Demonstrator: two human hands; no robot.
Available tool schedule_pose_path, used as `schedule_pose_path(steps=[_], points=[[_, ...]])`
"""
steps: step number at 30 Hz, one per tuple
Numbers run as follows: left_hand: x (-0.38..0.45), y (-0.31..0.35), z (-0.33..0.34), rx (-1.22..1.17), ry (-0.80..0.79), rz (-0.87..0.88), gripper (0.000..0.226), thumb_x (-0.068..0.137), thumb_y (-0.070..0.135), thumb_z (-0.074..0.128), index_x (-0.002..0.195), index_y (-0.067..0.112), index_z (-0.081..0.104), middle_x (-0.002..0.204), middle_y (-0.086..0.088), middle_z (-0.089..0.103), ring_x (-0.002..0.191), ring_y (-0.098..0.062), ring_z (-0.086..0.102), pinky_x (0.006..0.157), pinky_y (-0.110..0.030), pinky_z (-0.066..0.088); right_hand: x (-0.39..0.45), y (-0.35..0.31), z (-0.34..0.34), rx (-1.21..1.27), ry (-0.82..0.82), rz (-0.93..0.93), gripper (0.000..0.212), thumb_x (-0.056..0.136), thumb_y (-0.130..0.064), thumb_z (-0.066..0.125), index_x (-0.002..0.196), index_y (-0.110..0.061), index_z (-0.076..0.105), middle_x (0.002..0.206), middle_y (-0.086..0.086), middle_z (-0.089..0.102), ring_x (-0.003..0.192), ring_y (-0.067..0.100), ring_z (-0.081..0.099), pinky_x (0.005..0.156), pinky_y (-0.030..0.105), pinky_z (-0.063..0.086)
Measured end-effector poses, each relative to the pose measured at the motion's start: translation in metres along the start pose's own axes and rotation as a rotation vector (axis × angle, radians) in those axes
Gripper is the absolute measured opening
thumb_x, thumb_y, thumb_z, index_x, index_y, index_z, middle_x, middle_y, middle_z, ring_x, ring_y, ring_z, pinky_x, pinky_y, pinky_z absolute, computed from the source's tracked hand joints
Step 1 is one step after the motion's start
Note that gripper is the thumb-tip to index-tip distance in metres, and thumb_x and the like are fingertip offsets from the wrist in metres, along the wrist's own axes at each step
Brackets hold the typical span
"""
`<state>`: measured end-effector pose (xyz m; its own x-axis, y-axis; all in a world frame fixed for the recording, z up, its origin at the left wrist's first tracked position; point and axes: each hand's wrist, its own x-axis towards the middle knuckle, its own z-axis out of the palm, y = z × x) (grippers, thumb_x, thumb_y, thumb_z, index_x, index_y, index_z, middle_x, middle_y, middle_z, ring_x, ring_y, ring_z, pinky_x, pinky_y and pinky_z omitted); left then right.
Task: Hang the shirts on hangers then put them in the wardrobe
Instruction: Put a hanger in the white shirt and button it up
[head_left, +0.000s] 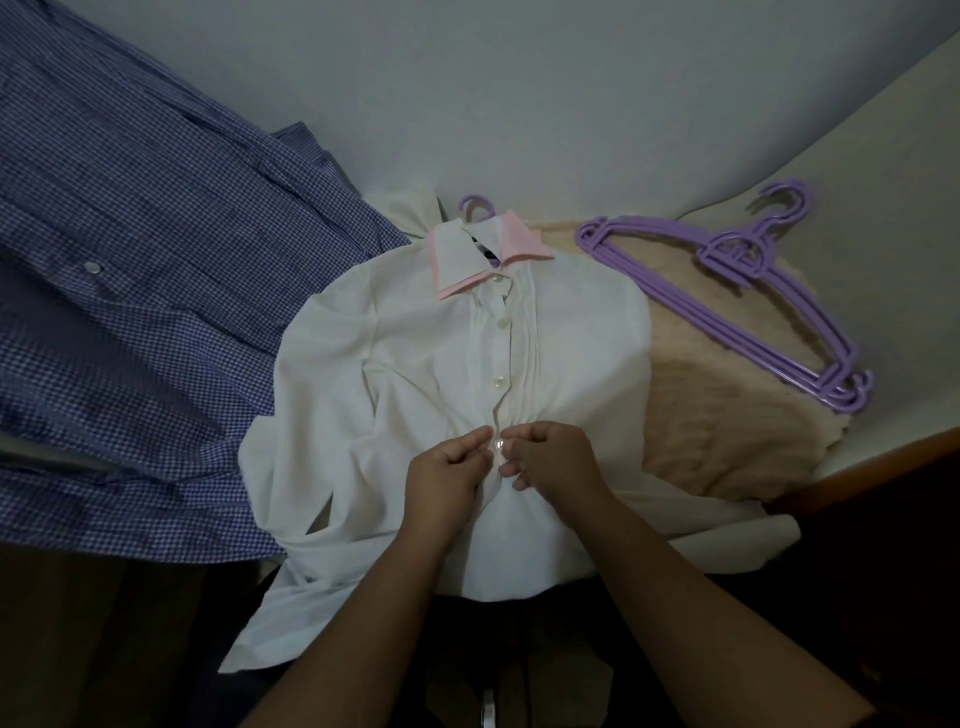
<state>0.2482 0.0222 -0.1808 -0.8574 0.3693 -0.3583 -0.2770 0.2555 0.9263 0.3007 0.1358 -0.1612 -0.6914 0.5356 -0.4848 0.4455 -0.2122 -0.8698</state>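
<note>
A white shirt with a pink collar lies flat, front up, on a purple hanger whose hook pokes out above the collar. My left hand and my right hand meet at the button placket, low on the shirt. Each pinches the shirt's fabric on its side of a white button. The buttons above it look fastened.
A blue checked shirt lies spread at the left. A stack of purple hangers rests on a beige cloth at the right. A wooden edge runs at the right, with a pale wall behind.
</note>
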Motion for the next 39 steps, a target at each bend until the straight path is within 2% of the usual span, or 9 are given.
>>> schedule_pose_path(steps=[5, 7, 10, 13, 20, 24, 28, 35, 39], points=[[0.0, 0.002, 0.003, -0.029, 0.02, 0.047, 0.028, 0.088, 0.006, 0.063, 0.113, 0.019, 0.071, 0.102, 0.015, 0.07, 0.094, 0.01, 0.062, 0.09, -0.011, 0.047, 0.0, -0.004, 0.002, 0.089, 0.024, 0.042, 0.01, 0.086, 0.004, 0.059, 0.084, -0.005, 0.063, 0.066, 0.011, 0.063, 0.054, 0.019, 0.059, 0.049, 0.023, 0.049], [0.002, 0.003, 0.002, -0.063, 0.021, 0.054, 0.027, 0.089, 0.007, 0.063, 0.111, 0.021, 0.071, 0.103, 0.014, 0.07, 0.096, 0.009, 0.062, 0.092, -0.014, 0.046, 0.001, -0.006, 0.003, 0.11, 0.019, 0.031, 0.008, 0.086, 0.003, 0.059, 0.087, -0.003, 0.064, 0.066, 0.011, 0.064, 0.055, 0.018, 0.059, 0.051, 0.024, 0.05], [0.006, 0.009, 0.001, -0.194, -0.001, 0.014, 0.022, 0.088, 0.01, 0.065, 0.105, 0.021, 0.073, 0.102, 0.001, 0.074, 0.101, -0.01, 0.066, 0.096, -0.027, 0.048, 0.001, -0.011, 0.001, 0.133, 0.001, 0.006, 0.007, 0.086, 0.002, 0.06, 0.086, -0.003, 0.065, 0.066, 0.01, 0.065, 0.055, 0.017, 0.061, 0.053, 0.024, 0.053], [0.008, 0.011, 0.002, -0.299, -0.05, -0.048, 0.021, 0.087, 0.006, 0.068, 0.107, 0.011, 0.072, 0.096, -0.007, 0.075, 0.092, -0.021, 0.065, 0.093, -0.036, 0.05, 0.0, -0.014, -0.007, 0.118, -0.03, 0.019, 0.011, 0.088, 0.004, 0.058, 0.082, -0.004, 0.064, 0.065, 0.012, 0.063, 0.055, 0.018, 0.059, 0.052, 0.021, 0.052], [0.008, 0.014, 0.012, -0.3, -0.093, -0.037, 0.027, 0.08, -0.007, 0.069, 0.097, 0.015, 0.069, 0.088, -0.004, 0.076, 0.088, -0.015, 0.071, 0.085, -0.025, 0.055, 0.0, -0.018, -0.019, 0.021, -0.041, 0.014, 0.015, 0.088, -0.005, 0.057, 0.078, -0.009, 0.067, 0.066, 0.011, 0.066, 0.051, 0.014, 0.057, 0.05, 0.018, 0.05], [0.007, 0.019, 0.011, -0.323, -0.097, -0.014, 0.031, 0.079, -0.009, 0.069, 0.102, 0.012, 0.067, 0.084, -0.001, 0.075, 0.081, -0.009, 0.07, 0.08, -0.018, 0.055, 0.002, -0.021, -0.021, -0.064, -0.017, -0.038, 0.017, 0.087, -0.007, 0.058, 0.074, -0.012, 0.069, 0.066, 0.012, 0.069, 0.05, 0.015, 0.059, 0.057, 0.022, 0.052], [0.008, 0.023, 0.005, -0.323, -0.1, -0.035, 0.031, 0.08, -0.005, 0.07, 0.106, 0.011, 0.067, 0.091, -0.004, 0.074, 0.082, -0.007, 0.07, 0.078, -0.015, 0.054, 0.001, -0.024, -0.018, -0.031, -0.033, -0.072, 0.015, 0.087, -0.001, 0.058, 0.076, -0.006, 0.066, 0.062, 0.012, 0.067, 0.048, 0.013, 0.061, 0.052, 0.019, 0.053], [0.011, 0.027, 0.001, -0.267, -0.109, -0.047, 0.028, 0.08, 0.004, 0.074, 0.107, 0.009, 0.069, 0.092, -0.008, 0.075, 0.092, -0.018, 0.071, 0.085, -0.026, 0.055, 0.007, -0.021, -0.015, -0.081, -0.02, -0.133, 0.012, 0.08, 0.001, 0.063, 0.07, -0.005, 0.062, 0.061, 0.011, 0.066, 0.055, 0.02, 0.064, 0.059, 0.026, 0.056], [0.011, 0.027, 0.002, -0.22, -0.115, 0.001, 0.024, 0.081, 0.006, 0.073, 0.105, 0.014, 0.07, 0.092, -0.007, 0.075, 0.092, -0.018, 0.072, 0.086, -0.028, 0.055, 0.008, -0.021, -0.015, -0.032, 0.007, -0.151, 0.016, 0.075, 0.004, 0.065, 0.064, -0.006, 0.059, 0.054, 0.004, 0.063, 0.048, 0.012, 0.063, 0.051, 0.02, 0.05]])
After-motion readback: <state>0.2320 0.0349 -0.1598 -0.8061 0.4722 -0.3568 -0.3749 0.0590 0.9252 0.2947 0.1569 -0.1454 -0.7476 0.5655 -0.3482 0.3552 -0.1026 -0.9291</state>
